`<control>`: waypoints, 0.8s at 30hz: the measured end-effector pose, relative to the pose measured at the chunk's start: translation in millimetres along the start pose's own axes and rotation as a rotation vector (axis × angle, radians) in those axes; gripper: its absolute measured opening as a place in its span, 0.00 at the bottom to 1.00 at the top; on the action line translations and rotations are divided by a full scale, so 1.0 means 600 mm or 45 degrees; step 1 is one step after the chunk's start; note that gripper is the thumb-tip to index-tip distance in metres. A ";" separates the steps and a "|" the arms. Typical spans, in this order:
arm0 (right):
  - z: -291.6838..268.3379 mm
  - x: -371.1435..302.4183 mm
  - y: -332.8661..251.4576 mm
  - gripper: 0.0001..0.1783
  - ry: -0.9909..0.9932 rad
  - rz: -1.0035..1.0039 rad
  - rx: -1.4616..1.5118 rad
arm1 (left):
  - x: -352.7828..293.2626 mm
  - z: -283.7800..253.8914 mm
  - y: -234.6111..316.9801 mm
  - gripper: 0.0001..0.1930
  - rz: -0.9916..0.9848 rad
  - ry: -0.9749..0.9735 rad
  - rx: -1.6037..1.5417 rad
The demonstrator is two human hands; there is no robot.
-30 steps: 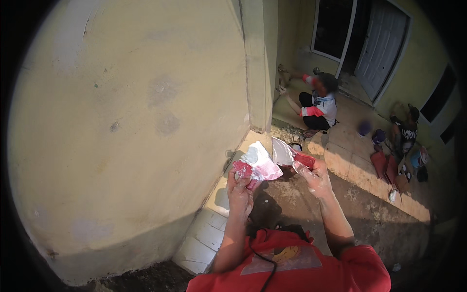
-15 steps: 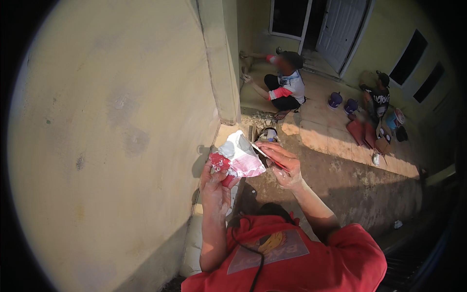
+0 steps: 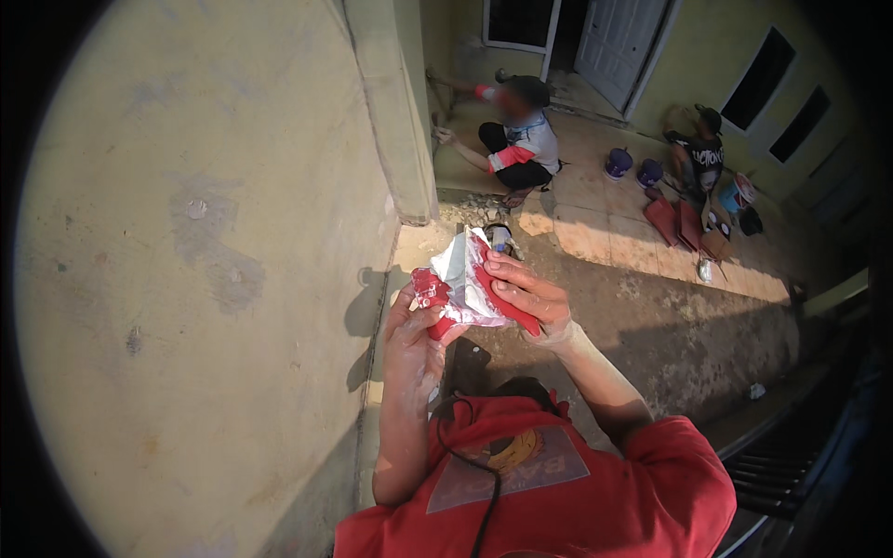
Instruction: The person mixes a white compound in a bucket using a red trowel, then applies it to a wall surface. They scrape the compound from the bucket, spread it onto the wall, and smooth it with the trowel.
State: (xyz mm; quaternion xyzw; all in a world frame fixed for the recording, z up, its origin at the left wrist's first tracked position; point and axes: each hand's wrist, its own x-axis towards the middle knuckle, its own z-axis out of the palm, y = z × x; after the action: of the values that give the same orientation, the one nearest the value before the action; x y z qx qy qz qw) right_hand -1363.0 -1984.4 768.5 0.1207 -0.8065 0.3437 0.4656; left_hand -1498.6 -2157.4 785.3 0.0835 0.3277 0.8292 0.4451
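My left hand (image 3: pixel 412 330) is closed round a red, paste-smeared putty spreader (image 3: pixel 430 288). Against it sits a thin white and pinkish sheet (image 3: pixel 453 265) carrying grey-white paste; whether the two are one piece I cannot tell. My right hand (image 3: pixel 535 296) grips a second red putty spreader (image 3: pixel 498 293), its flat face turned up and its edge against the paste. White smears mark my fingers. Both hands are held close together in front of my chest, beside the yellowish wall (image 3: pixel 233 372), which has several greyish filled patches (image 3: pixel 197 209).
Ahead, a person (image 3: pixel 524 139) squats by the wall. Another person (image 3: pixel 698 153) sits farther right on the tiled porch (image 3: pixel 595 228), near purple buckets (image 3: pixel 618 164) and red slabs (image 3: pixel 662 220). A pillar (image 3: pixel 395 112) ends the wall; rubble (image 3: pixel 474 208) lies at its foot.
My right hand has turned its spreader from edge-on to face-up and brought it across the paste. The view has shifted slightly, moving the surroundings leftward and up.
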 end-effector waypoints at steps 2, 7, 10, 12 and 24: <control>0.002 -0.012 0.010 0.22 -0.005 -0.014 0.011 | 0.002 -0.001 0.004 0.27 -0.015 -0.033 -0.010; -0.011 -0.051 0.034 0.26 -0.054 0.039 -0.013 | 0.025 -0.018 0.028 0.30 0.010 -0.111 -0.079; -0.024 -0.081 0.056 0.25 -0.116 0.149 -0.098 | 0.041 -0.020 0.041 0.30 0.035 -0.059 -0.042; -0.042 -0.090 0.055 0.25 -0.065 0.291 -0.180 | 0.044 -0.009 0.049 0.29 0.096 -0.010 0.025; -0.006 -0.064 -0.057 0.14 1.136 1.253 1.087 | 0.086 -0.048 0.002 0.28 0.215 -0.009 -0.044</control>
State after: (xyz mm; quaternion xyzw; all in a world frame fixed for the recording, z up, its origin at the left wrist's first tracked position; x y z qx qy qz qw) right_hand -1322.4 -2012.0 753.0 -0.2309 -0.3026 0.8061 0.4531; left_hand -1542.3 -2130.8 755.8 0.1060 0.3038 0.8689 0.3762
